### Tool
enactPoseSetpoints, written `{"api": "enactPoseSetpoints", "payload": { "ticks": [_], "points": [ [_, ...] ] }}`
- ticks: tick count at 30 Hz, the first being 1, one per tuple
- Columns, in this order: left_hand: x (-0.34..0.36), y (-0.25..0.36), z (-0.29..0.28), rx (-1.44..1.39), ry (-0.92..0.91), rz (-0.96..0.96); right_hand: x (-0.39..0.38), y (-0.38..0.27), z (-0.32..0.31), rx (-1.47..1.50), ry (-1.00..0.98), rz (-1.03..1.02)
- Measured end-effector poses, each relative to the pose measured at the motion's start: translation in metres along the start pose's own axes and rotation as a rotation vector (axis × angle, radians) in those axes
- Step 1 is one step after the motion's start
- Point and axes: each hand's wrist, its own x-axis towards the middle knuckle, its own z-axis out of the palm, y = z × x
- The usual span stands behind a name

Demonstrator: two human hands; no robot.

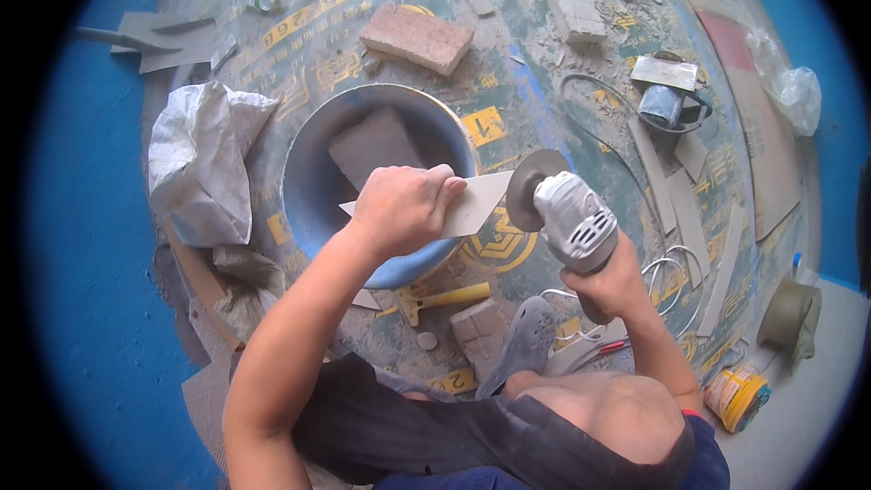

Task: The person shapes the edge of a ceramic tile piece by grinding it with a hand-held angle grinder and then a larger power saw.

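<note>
Bent bare knee [626,408] below | clasps pale tile strip [478,203] in closed left hand [404,204], over blue bucket's [308,191] rim | grips angle grinder [578,220] in wrapped right hand [610,279] | holds disc [523,195] by strip's right end, cannot tell if touching
</note>
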Motion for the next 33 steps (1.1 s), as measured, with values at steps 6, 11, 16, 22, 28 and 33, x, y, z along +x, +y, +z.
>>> {"api": "enactPoseSetpoints", "payload": {
  "ticks": [6, 11, 16, 22, 28, 33],
  "points": [
    [-0.005, -0.003, 0.008, -0.226, -0.006, -0.091, -0.01, 0.026, 0.004, 0.209, -0.006, 0.069],
    [-0.005, -0.008, 0.02, -0.433, -0.034, -0.15, -0.022, 0.005, 0.014, -0.027, -0.111, -0.152],
    [-0.008, -0.01, 0.02, -0.539, -0.075, -0.204, -0.012, 0.001, 0.026, -0.132, -0.176, -0.219],
    [-0.002, -0.006, 0.025, -0.539, -0.055, -0.143, 0.008, 0.01, 0.014, -0.007, -0.096, -0.156],
    [-0.009, -0.001, 0.006, -0.516, -0.072, -0.238, 0.029, 0.033, 0.007, 0.431, -0.113, 0.132],
    [-0.023, -0.004, -0.082, -0.467, 0.28, -0.138, -0.012, 0.05, -0.002, 0.515, -0.008, 0.207]
  ]
}}
